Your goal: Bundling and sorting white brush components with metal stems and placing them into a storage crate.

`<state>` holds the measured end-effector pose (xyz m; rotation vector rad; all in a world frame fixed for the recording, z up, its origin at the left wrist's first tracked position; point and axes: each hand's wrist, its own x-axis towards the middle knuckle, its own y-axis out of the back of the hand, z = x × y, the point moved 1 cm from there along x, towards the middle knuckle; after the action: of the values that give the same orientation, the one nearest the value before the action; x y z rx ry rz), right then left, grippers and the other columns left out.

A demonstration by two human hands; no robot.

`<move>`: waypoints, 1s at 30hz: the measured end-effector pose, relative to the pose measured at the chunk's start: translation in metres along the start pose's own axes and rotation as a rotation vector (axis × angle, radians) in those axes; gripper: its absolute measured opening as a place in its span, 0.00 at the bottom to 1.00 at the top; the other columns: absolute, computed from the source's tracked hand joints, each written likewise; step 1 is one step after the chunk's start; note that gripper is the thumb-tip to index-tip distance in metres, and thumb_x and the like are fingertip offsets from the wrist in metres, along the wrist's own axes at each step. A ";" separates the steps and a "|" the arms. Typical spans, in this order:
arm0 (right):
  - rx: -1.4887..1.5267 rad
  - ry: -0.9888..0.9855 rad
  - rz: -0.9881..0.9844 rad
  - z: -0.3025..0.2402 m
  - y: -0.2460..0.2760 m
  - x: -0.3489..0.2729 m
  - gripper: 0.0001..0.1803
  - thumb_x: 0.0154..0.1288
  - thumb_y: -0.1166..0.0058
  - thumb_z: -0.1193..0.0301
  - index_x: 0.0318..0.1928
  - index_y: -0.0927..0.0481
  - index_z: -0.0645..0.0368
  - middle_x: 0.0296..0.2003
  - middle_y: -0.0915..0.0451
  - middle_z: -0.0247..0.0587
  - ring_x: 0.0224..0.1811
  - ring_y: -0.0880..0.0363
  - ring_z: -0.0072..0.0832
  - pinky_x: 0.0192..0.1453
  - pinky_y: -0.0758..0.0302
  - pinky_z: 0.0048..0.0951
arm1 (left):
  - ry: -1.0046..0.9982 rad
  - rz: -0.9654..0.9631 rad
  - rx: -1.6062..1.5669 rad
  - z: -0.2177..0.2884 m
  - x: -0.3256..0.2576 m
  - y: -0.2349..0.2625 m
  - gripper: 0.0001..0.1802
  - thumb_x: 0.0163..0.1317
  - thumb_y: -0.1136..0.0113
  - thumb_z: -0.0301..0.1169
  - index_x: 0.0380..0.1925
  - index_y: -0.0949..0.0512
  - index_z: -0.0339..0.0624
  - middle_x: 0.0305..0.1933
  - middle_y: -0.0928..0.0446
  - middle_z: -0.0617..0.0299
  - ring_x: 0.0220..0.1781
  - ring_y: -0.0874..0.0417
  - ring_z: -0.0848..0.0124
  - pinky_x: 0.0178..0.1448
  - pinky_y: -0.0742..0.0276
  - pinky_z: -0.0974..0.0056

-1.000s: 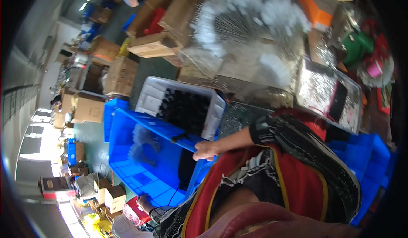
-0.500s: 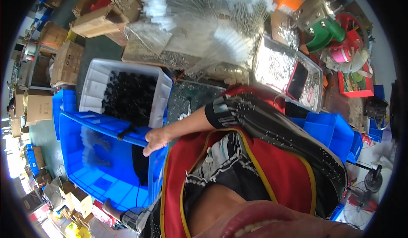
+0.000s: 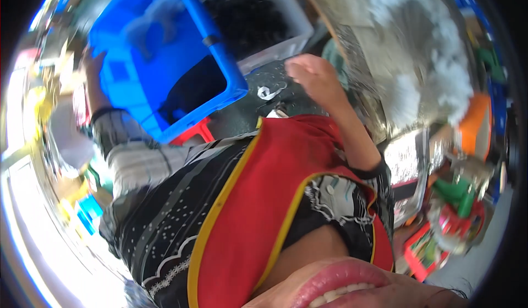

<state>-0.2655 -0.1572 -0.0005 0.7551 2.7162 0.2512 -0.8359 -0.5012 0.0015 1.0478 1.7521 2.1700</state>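
Observation:
My left hand (image 3: 94,63) is at the outer rim of a large blue plastic bin (image 3: 235,85), its fingers closed over the edge. Inside the bin lie a pale, whitish bundle (image 3: 151,26) and a flat black piece (image 3: 199,85). My right hand (image 3: 314,80) is off the bin, raised over the floor near the end of a white bin (image 3: 278,54). Motion smears its fingers, so I cannot make out whether they hold anything. Many small black parts (image 3: 247,19) fill the white bin.
A low worktable (image 3: 352,3) on the right carries white-tipped wire bundles (image 3: 407,49). Beyond are a metal tray (image 3: 404,157), an orange box (image 3: 477,124), a green machine (image 3: 459,195) and a red box (image 3: 422,256). A white strip (image 3: 269,92) and a red stool (image 3: 192,135) are near me.
My right hand has let go of the blue bin's rim and moved away from it. The view has swung round with my body. My left hand is still at the bin.

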 end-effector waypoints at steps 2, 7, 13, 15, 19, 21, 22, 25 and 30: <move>0.075 0.035 0.079 0.017 0.000 0.000 0.15 0.53 0.49 0.66 0.33 0.24 0.68 0.20 0.23 0.37 0.23 0.28 0.16 0.28 0.32 0.20 | 0.205 -0.180 0.138 0.062 -0.006 -0.007 0.32 0.39 0.40 0.53 0.47 0.28 0.57 0.48 0.28 0.53 0.54 0.30 0.60 0.61 0.46 0.56; -0.009 -0.032 0.042 0.022 -0.001 -0.016 0.15 0.54 0.49 0.68 0.36 0.25 0.69 0.25 0.22 0.41 0.26 0.26 0.18 0.32 0.30 0.20 | 0.179 -0.379 -0.023 0.105 -0.040 0.005 0.28 0.43 0.41 0.48 0.46 0.27 0.54 0.47 0.26 0.53 0.50 0.27 0.62 0.55 0.38 0.60; -0.091 -0.098 0.106 0.019 0.018 -0.037 0.12 0.54 0.49 0.69 0.36 0.25 0.66 0.24 0.23 0.39 0.26 0.27 0.18 0.32 0.30 0.20 | 0.216 -0.868 -0.233 0.128 -0.058 -0.021 0.27 0.47 0.39 0.38 0.50 0.30 0.46 0.50 0.29 0.51 0.50 0.28 0.66 0.51 0.33 0.65; -0.017 -0.099 0.244 0.022 0.036 -0.056 0.10 0.55 0.49 0.70 0.35 0.24 0.65 0.23 0.24 0.36 0.26 0.27 0.16 0.32 0.30 0.19 | 0.184 -0.969 -0.294 0.165 -0.049 -0.028 0.26 0.48 0.40 0.35 0.50 0.31 0.43 0.50 0.29 0.52 0.52 0.29 0.66 0.53 0.34 0.65; -0.011 -0.028 0.520 0.017 0.075 -0.098 0.08 0.58 0.52 0.73 0.36 0.24 0.64 0.23 0.24 0.35 0.26 0.28 0.15 0.33 0.31 0.18 | -0.316 -0.724 -0.384 0.194 -0.015 -0.040 0.22 0.46 0.40 0.30 0.45 0.28 0.37 0.47 0.26 0.53 0.52 0.28 0.65 0.52 0.33 0.64; -0.051 -0.038 0.668 0.018 0.093 -0.121 0.08 0.58 0.53 0.73 0.36 0.24 0.64 0.24 0.23 0.36 0.27 0.26 0.17 0.34 0.30 0.18 | -0.464 -0.454 -0.233 0.285 -0.007 0.022 0.21 0.47 0.41 0.31 0.44 0.27 0.40 0.45 0.26 0.51 0.50 0.27 0.59 0.53 0.34 0.61; -0.111 -0.030 0.755 0.016 0.097 -0.145 0.08 0.57 0.52 0.74 0.36 0.24 0.64 0.24 0.23 0.37 0.27 0.26 0.17 0.34 0.30 0.18 | -0.562 -0.347 -0.245 0.332 -0.010 0.054 0.20 0.49 0.42 0.32 0.44 0.27 0.42 0.46 0.26 0.54 0.50 0.28 0.60 0.55 0.36 0.61; -0.386 0.060 0.951 0.031 0.113 -0.171 0.07 0.54 0.50 0.76 0.35 0.24 0.64 0.26 0.23 0.39 0.27 0.24 0.22 0.33 0.29 0.20 | -0.761 -0.220 -0.441 0.437 -0.031 0.104 0.19 0.51 0.42 0.29 0.46 0.28 0.43 0.48 0.28 0.59 0.52 0.31 0.63 0.56 0.38 0.63; -0.718 0.081 1.151 0.049 0.121 -0.199 0.09 0.48 0.46 0.76 0.34 0.25 0.62 0.30 0.24 0.39 0.30 0.25 0.29 0.34 0.28 0.25 | -1.190 -0.624 -0.825 0.598 -0.111 0.099 0.24 0.49 0.40 0.28 0.48 0.31 0.39 0.49 0.30 0.55 0.53 0.32 0.64 0.56 0.38 0.64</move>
<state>-0.0300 -0.1551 0.0327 1.9072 1.6719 1.3837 -0.3631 -0.1149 0.0856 0.9809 0.4422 1.1544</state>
